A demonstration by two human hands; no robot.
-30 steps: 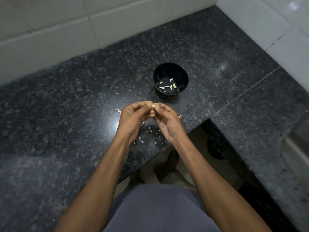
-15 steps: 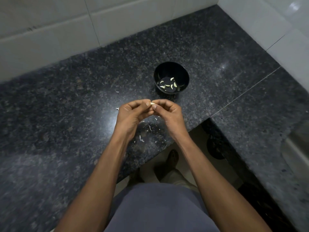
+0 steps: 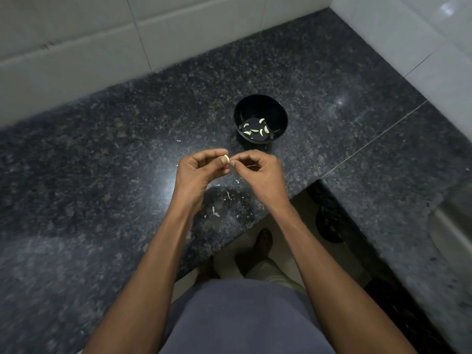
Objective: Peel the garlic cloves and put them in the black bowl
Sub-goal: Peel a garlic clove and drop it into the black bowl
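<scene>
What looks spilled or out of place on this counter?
Only pale peel scraps scattered on the granite counter under the hands, expected from peeling. The black bowl stands upright with the peeled cloves inside. Nothing else stands out.

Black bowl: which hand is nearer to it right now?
Right. The right hand sits just below the black bowl; the left hand is further left. Both pinch the garlic clove.

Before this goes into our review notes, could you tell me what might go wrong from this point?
1. The clove is small and pinched only by the fingertips of the left hand and right hand; it could slip onto the counter.
2. The hands work short of the bowl, so a dropped clove would likely miss it.
3. Peel scraps lie near the counter edge and could fall to the floor.
</scene>
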